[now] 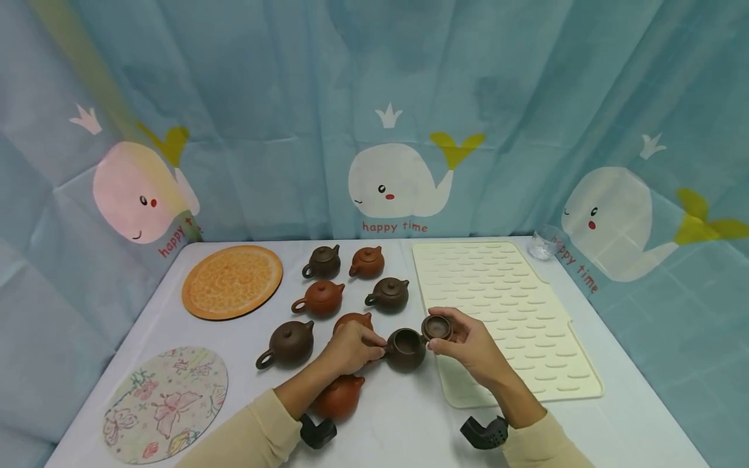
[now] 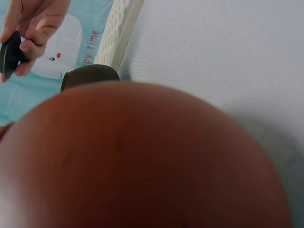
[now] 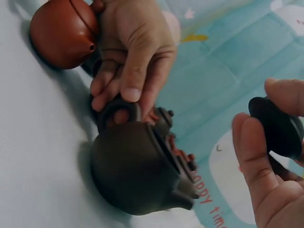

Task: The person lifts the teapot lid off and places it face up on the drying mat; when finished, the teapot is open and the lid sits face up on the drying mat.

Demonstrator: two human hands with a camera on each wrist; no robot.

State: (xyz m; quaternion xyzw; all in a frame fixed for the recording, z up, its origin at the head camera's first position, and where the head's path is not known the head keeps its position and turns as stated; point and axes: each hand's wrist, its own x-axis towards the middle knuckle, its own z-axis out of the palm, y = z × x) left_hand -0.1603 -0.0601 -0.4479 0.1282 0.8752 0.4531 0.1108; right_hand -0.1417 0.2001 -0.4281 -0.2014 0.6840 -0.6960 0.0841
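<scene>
An uncovered dark brown teapot (image 1: 406, 361) stands on the white table, its round mouth facing up. My left hand (image 1: 354, 346) pinches its ring handle (image 3: 105, 118) between thumb and fingers. Just right of the spout, my right hand (image 1: 473, 348) holds the dark teapot lid (image 1: 437, 327) off the pot, with the hollow underside showing in the head view. Under my left forearm sits a reddish teapot (image 1: 338, 400), which fills much of the left wrist view as a blurred red curve (image 2: 142, 156). Another reddish teapot (image 1: 353, 320) is partly hidden behind my left hand.
Several lidded teapots, including a dark one (image 1: 292, 344) and a red one (image 1: 324, 299), stand behind and left. A cream ridged mat (image 1: 468, 388) lies right, a clear glass (image 1: 544, 244) at the back right. Leftward are an orange round mat (image 1: 232, 283) and a floral one (image 1: 166, 404).
</scene>
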